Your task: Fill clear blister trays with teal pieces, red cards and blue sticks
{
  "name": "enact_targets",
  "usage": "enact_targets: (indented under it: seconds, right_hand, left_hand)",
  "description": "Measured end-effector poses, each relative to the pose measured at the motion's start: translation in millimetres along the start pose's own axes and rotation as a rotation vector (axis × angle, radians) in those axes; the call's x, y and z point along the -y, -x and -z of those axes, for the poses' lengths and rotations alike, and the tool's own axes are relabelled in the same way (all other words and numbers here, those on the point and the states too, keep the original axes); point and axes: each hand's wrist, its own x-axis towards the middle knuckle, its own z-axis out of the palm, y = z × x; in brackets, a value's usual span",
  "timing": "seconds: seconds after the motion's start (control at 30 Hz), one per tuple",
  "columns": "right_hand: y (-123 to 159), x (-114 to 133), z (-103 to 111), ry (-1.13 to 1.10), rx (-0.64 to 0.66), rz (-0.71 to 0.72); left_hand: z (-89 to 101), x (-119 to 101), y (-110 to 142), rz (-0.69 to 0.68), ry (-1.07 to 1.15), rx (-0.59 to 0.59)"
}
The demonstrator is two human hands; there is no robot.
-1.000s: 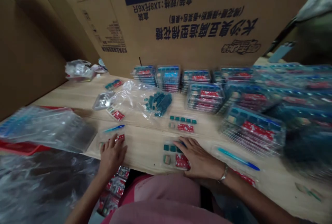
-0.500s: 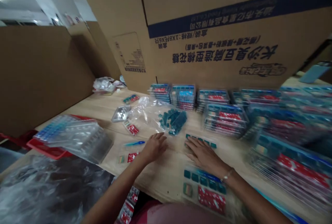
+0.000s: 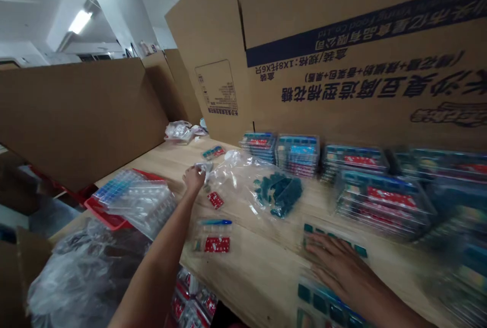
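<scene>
My left hand [image 3: 194, 178] reaches far across the table, fingers curled down at a small clear plastic tray [image 3: 206, 167]. It covers much of that tray, and its fingertips are partly hidden. My right hand [image 3: 338, 259] lies open and flat, slightly blurred, over a clear blister tray [image 3: 310, 227] with dark green squares along its top. Nearer me is another filled blister tray [image 3: 319, 301], partly under my right forearm. Left of centre sits a blister tray with a blue pen [image 3: 216, 222] and a red patterned packet [image 3: 217, 245]. A clear bag of dark green pieces [image 3: 279, 193] lies between my hands.
Stacks of filled blister trays [image 3: 380, 198] line the right and back. Behind them rises a large cardboard box [image 3: 281, 115]. At left are a red tray [image 3: 114, 222] with clear blister sheets [image 3: 146, 201] and a heap of clear plastic [image 3: 87, 272]. A loose red packet [image 3: 215, 199] lies mid-table.
My left hand has moved forward and left, from the middle of the table to the small clear tray. My right hand stays over the blister tray. The view has swung left.
</scene>
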Motion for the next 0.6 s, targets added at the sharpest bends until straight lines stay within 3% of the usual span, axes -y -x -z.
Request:
enact_targets:
  seconds: [0.2, 0.37, 0.47, 0.6]
  right_hand:
    - [18, 0, 17, -0.040, 0.077, -0.131]
    - [23, -9, 31, -0.095, 0.042, -0.196]
    - [-2, -8, 34, -0.146, -0.018, -0.117]
    - [-71, -14, 24, -0.159, -0.132, 0.030]
  left_hand:
    - [-16.3, -10, -35, 0.180, 0.039, 0.061]
    - [-22.8, -10, -45, 0.208, 0.042, 0.073]
    - [-24.0, -11, -45, 0.209, 0.046, 0.069]
    - [-24.7, -12, -46, 0.225, 0.046, 0.051]
